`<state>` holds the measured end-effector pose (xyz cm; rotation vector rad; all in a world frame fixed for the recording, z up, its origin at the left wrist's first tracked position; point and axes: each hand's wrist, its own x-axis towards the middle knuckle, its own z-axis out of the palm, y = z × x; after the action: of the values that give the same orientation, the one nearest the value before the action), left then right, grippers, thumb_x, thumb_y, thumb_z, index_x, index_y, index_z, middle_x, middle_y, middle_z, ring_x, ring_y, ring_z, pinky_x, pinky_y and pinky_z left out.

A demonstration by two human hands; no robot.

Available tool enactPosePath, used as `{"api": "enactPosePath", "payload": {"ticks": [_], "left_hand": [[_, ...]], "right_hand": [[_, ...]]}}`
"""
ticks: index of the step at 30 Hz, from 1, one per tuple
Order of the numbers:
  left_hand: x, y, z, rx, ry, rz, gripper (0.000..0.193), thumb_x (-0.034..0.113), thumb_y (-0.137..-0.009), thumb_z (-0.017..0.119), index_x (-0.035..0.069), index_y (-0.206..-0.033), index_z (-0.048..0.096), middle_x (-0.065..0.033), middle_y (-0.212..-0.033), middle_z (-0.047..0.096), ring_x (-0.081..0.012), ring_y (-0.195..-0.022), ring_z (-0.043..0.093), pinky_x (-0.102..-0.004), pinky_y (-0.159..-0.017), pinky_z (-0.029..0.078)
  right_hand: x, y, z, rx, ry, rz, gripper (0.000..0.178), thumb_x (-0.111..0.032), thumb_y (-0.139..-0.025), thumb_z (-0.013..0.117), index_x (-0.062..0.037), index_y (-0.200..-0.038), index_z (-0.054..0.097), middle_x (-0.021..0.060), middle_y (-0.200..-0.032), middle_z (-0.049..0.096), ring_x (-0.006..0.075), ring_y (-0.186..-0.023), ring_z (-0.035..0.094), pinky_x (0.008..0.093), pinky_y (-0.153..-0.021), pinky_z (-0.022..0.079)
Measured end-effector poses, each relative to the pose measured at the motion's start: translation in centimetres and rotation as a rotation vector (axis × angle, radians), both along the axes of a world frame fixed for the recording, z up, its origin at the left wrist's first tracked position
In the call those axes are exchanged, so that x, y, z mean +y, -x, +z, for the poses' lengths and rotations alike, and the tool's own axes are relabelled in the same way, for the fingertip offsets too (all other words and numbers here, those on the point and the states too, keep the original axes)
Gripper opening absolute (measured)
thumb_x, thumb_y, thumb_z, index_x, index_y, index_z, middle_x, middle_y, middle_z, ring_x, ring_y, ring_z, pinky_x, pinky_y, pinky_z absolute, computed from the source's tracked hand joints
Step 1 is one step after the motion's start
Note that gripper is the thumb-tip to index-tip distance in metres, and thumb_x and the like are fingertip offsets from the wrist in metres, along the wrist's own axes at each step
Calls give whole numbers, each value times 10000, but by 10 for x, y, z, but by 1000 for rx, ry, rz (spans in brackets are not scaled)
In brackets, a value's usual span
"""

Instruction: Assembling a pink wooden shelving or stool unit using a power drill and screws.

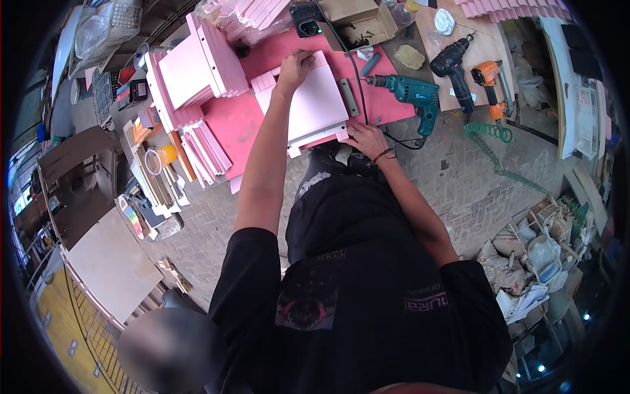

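A pink panel (308, 105) with strips along its edges lies on the red work surface in front of me. My left hand (297, 69) is at its far edge, fingers curled down; what is between them is hidden. At the panel's near right corner, the fingers of my right hand (367, 140) close on the end of a small pink piece (342, 134). A grey metal bar (348, 97) with holes lies just right of the panel. The teal corded drill (410, 97) rests further right, its bit pointing left.
Stacked pink boards (190, 69) and loose pink strips (205, 152) stand at the left. A cardboard box (357, 26) of dark screws sits behind. To the right lie a black cordless drill (453, 69) and an orange air nailer (487, 82) with a coiled green hose (489, 133). A person (174, 345) is at lower left.
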<state>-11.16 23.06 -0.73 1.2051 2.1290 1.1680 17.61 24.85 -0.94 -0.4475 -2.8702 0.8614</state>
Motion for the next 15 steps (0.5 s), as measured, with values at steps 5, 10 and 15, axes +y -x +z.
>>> {"api": "enactPosePath", "payload": {"ticks": [5, 10, 15], "left_hand": [[1, -1, 0, -16, 31, -3, 218, 127, -876, 567, 30, -1040, 671, -167, -1054, 642, -370, -927, 618, -410, -805, 487], [3, -5, -1, 37, 66, 24, 225, 146, -880, 567, 33, -1046, 668, -179, -1076, 631, -383, -938, 611, -423, -813, 488], [-9, 8, -8, 266, 52, -32, 343, 109, -876, 543, 1, -1200, 564, -223, -1081, 607, -416, -978, 579, -421, -875, 455]], "right_hand": [[0, -1, -1, 16, 23, -21, 340, -422, -825, 606, -84, -862, 606, 81, -788, 615, 282, -717, 631, 387, -605, 511], [0, -3, -2, 23, 21, -21, 304, -368, -793, 665, -88, -895, 608, 96, -805, 626, 289, -728, 633, 374, -618, 514], [-4, 1, 5, 30, -26, -17, 356, -423, -827, 611, -71, -880, 600, 106, -766, 617, 284, -723, 636, 382, -605, 523]]}}
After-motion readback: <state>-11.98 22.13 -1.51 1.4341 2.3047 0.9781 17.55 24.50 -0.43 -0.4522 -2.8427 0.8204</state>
